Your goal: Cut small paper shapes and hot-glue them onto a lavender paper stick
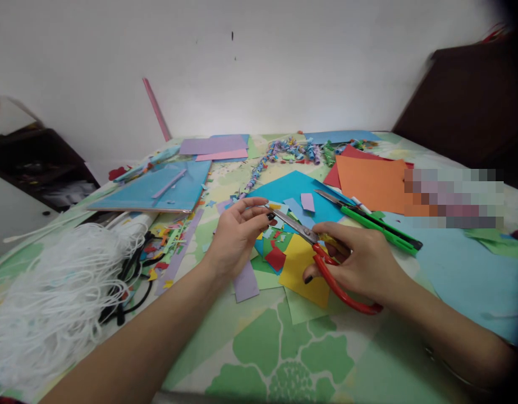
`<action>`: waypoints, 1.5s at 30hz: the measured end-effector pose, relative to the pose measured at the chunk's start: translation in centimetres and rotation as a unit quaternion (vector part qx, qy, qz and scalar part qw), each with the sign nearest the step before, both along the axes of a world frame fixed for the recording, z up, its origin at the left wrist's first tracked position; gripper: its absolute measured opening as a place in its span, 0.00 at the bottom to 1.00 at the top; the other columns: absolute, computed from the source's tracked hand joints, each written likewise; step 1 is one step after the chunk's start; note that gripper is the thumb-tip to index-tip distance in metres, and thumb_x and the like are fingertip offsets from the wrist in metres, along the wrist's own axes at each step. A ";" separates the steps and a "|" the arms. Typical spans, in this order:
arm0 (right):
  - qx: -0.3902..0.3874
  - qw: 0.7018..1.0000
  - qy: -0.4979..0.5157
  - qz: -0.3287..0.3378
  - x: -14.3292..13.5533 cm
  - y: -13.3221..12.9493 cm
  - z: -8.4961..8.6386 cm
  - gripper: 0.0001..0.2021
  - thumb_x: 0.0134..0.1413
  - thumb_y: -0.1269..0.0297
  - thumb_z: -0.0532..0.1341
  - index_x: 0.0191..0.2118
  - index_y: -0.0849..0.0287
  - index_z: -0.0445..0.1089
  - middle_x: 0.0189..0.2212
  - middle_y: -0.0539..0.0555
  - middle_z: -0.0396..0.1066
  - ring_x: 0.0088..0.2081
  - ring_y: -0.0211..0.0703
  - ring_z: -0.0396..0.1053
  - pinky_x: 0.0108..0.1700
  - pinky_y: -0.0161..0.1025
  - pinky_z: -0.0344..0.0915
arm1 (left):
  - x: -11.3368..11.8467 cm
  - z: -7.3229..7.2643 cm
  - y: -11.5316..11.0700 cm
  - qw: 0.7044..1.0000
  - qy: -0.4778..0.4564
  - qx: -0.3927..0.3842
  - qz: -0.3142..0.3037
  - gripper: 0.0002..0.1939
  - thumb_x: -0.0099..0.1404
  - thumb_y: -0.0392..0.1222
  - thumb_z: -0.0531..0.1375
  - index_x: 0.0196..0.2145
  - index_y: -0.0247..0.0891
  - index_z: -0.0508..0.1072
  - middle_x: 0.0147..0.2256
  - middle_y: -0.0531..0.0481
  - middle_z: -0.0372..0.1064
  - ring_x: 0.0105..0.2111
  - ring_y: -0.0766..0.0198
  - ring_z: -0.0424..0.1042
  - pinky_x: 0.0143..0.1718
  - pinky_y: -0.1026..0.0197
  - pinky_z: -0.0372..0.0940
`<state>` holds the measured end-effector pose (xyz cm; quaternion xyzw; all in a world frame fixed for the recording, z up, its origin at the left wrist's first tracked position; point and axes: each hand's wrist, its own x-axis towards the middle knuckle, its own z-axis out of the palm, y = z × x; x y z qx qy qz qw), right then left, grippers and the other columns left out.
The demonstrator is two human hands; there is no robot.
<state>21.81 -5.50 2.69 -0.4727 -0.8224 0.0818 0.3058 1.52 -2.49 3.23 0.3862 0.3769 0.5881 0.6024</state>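
My right hand grips scissors, fingers and thumb at the red handles. The metal blades point up and left and look closed or nearly so. Their tip reaches the fingers of my left hand, which is pinched with thumb against fingertips. What lies in that pinch is too small to make out; a tiny yellow scrap shows beside the blade tip. Below the hands lie a yellow paper, a red scrap, a purple strip and small cut bits. A blue sheet lies behind them.
A green box cutter lies right of the scissors, near orange paper. White string is heaped at left, beside black cords. A blue paper pack and a curled paper garland lie farther back, before the wall.
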 end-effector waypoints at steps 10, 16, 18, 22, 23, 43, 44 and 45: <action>0.010 1.000 0.002 0.000 -0.2 -0.1 -0.2 0.15 0.45 0.55 0.65 0.38 0.57 0.70 0.17 0.44 0.55 0.19 0.34 0.53 0.21 0.32 0.52 | 0.1 0.2 -0.2 0.999 -0.035 -0.020 -0.015 0.14 0.47 0.26 0.63 0.34 0.34 0.71 0.28 0.54 0.69 0.28 0.71 0.69 0.35 0.66 0.65; 0.016 1.000 0.006 0.002 -0.2 -0.2 -0.1 0.14 0.45 0.56 0.64 0.37 0.57 0.70 0.17 0.44 0.54 0.19 0.33 0.52 0.21 0.32 0.51 | 0.0 0.0 -0.1 0.998 -0.046 -0.021 -0.024 0.14 0.47 0.26 0.64 0.34 0.33 0.71 0.28 0.54 0.69 0.29 0.71 0.69 0.35 0.66 0.65; 0.016 1.000 0.006 0.001 -0.2 -0.2 -0.1 0.14 0.45 0.56 0.64 0.37 0.58 0.70 0.17 0.44 0.54 0.19 0.33 0.52 0.21 0.32 0.51 | 0.0 0.0 -0.1 0.998 -0.047 -0.019 -0.024 0.14 0.47 0.26 0.64 0.34 0.33 0.71 0.28 0.54 0.70 0.28 0.71 0.70 0.34 0.67 0.65; 0.011 1.000 0.006 -0.001 -0.2 -0.2 -0.1 0.14 0.45 0.57 0.64 0.38 0.58 0.70 0.17 0.44 0.53 0.19 0.33 0.52 0.21 0.32 0.51 | 0.0 -0.1 -0.1 0.999 -0.049 -0.004 -0.014 0.15 0.46 0.26 0.65 0.34 0.33 0.71 0.28 0.54 0.70 0.28 0.72 0.70 0.34 0.67 0.66; 0.011 1.000 0.006 -0.002 -0.2 -0.2 -0.1 0.14 0.45 0.57 0.64 0.38 0.58 0.70 0.17 0.44 0.53 0.19 0.33 0.52 0.21 0.32 0.51 | 0.0 -0.1 -0.1 0.999 -0.048 -0.001 -0.011 0.15 0.46 0.26 0.65 0.34 0.33 0.71 0.27 0.54 0.70 0.28 0.72 0.70 0.34 0.67 0.66; 0.001 1.000 0.014 -0.004 -0.1 -0.1 -0.2 0.15 0.44 0.56 0.65 0.37 0.58 0.72 0.17 0.44 0.54 0.20 0.34 0.51 0.21 0.32 0.52 | -0.2 -0.2 0.2 0.998 0.022 0.052 0.041 0.16 0.46 0.28 0.65 0.35 0.32 0.69 0.27 0.52 0.71 0.28 0.70 0.71 0.34 0.66 0.66; -0.001 1.000 0.013 -0.005 -0.1 -0.1 -0.3 0.15 0.44 0.56 0.65 0.38 0.58 0.72 0.17 0.44 0.54 0.20 0.34 0.51 0.21 0.32 0.52 | -0.2 -0.3 0.2 0.997 0.029 0.055 0.045 0.17 0.46 0.29 0.65 0.36 0.32 0.69 0.27 0.52 0.71 0.29 0.70 0.71 0.34 0.66 0.65; -0.002 1.000 0.013 -0.006 -0.1 -0.1 -0.3 0.15 0.44 0.56 0.65 0.38 0.58 0.72 0.17 0.44 0.54 0.20 0.34 0.51 0.21 0.32 0.52 | -0.3 -0.3 0.2 0.996 0.034 0.059 0.048 0.17 0.46 0.29 0.65 0.36 0.32 0.69 0.27 0.52 0.71 0.29 0.70 0.71 0.34 0.66 0.65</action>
